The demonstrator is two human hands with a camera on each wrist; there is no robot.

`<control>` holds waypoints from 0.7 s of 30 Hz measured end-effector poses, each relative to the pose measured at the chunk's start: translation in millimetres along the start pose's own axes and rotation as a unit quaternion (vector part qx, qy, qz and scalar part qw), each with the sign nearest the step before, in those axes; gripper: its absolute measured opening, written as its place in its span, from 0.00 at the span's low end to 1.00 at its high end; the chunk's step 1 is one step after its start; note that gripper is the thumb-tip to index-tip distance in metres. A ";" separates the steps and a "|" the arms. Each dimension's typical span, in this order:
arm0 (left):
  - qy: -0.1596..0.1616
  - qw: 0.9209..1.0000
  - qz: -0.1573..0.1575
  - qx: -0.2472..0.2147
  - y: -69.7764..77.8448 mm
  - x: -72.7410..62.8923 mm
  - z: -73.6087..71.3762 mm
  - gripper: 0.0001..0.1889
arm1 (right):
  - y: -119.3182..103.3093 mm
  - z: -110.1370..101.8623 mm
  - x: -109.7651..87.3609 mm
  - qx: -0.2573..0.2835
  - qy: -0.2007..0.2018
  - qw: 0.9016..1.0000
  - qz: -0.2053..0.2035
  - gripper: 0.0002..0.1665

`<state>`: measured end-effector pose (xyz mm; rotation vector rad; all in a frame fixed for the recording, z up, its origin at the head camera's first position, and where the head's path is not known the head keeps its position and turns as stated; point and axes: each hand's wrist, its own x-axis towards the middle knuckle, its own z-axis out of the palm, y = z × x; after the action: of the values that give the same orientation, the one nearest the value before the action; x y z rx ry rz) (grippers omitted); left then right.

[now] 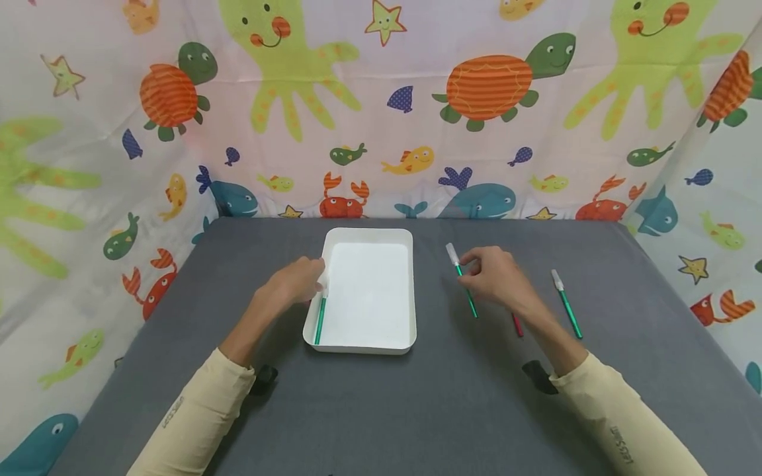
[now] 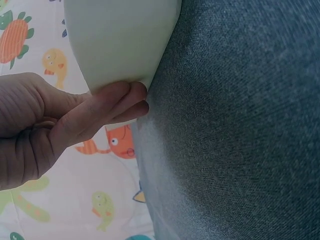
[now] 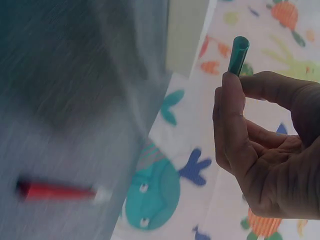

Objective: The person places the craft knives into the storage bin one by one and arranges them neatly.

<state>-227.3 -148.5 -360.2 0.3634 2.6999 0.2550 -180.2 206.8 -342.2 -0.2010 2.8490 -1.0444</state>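
Observation:
My left hand [image 1: 296, 280] grips the left wall of a white rectangular tray [image 1: 372, 297], its fingers lying along the outer side of the tray [image 2: 122, 45] in the left wrist view. Inside, along that same wall, lies a green marker [image 1: 320, 320] with a whitish cap. To the right of the tray, my right hand [image 1: 497, 277] pinches another green marker [image 1: 472, 305] near its white cap, between thumb and fingers. The green end of this marker [image 3: 238, 55] sticks up past the fingertips in the right wrist view, over the grey cloth.
Under the right forearm, a red marker [image 1: 516, 324] lies partly hidden on the grey tabletop [image 1: 381, 410]. Further right is a green marker [image 1: 568, 309] with a pale cap. A curtain [image 1: 369, 79] printed with sea animals hangs behind the table and along both sides.

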 end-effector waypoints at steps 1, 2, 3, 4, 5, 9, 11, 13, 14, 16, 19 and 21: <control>0.001 1.000 -0.001 0.001 -0.2 -0.1 0.5 0.20 | -4.9 4.5 2.2 0.010 -0.005 1.000 -0.006 0.20; 0.001 1.000 -0.003 0.000 -0.4 -0.3 0.6 0.20 | -9.9 9.0 4.6 0.014 -0.012 1.000 -0.010 0.20; 0.002 1.000 -0.003 -0.001 -0.9 -0.6 0.7 0.20 | -15.1 13.9 7.5 0.016 -0.019 1.000 -0.012 0.20; 0.003 1.000 -0.004 -0.002 -1.1 -0.8 0.7 0.20 | -20.5 19.2 10.4 0.018 -0.027 0.999 -0.011 0.20; 0.002 1.000 -0.004 -0.003 -1.3 -0.8 0.7 0.20 | -25.8 24.6 12.8 0.023 -0.036 0.999 -0.013 0.20; 0.001 1.000 -0.004 -0.007 -1.7 -1.1 1.0 0.21 | -44.8 46.2 20.3 0.039 -0.071 0.997 -0.009 0.21; 0.001 1.000 -0.002 -0.009 -1.7 -0.5 1.7 0.22 | -52.6 56.3 23.4 0.052 -0.085 0.995 -0.005 0.20; 0.000 1.000 0.000 -0.010 -1.7 0.5 2.5 0.23 | -59.2 66.5 27.3 0.062 -0.094 0.994 0.002 0.20; -0.001 1.000 0.001 -0.009 -1.6 0.9 2.7 0.23 | -62.1 71.6 29.7 0.065 -0.098 0.993 0.004 0.20; 0.000 1.000 0.000 -0.005 -1.6 1.8 3.2 0.23 | -68.0 82.0 34.3 0.074 -0.104 0.992 0.003 0.20; 0.004 1.000 0.000 0.005 -1.4 2.2 3.2 0.23 | -76.3 98.9 41.5 0.094 -0.113 0.989 0.008 0.19; 0.007 1.000 0.002 0.011 -1.0 2.1 3.0 0.22 | -82.1 109.5 44.8 0.105 -0.119 0.987 0.017 0.18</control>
<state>-228.2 -148.5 -363.9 0.3754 2.7184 0.2302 -201.8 68.1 -374.3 -0.2406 2.5034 -1.2139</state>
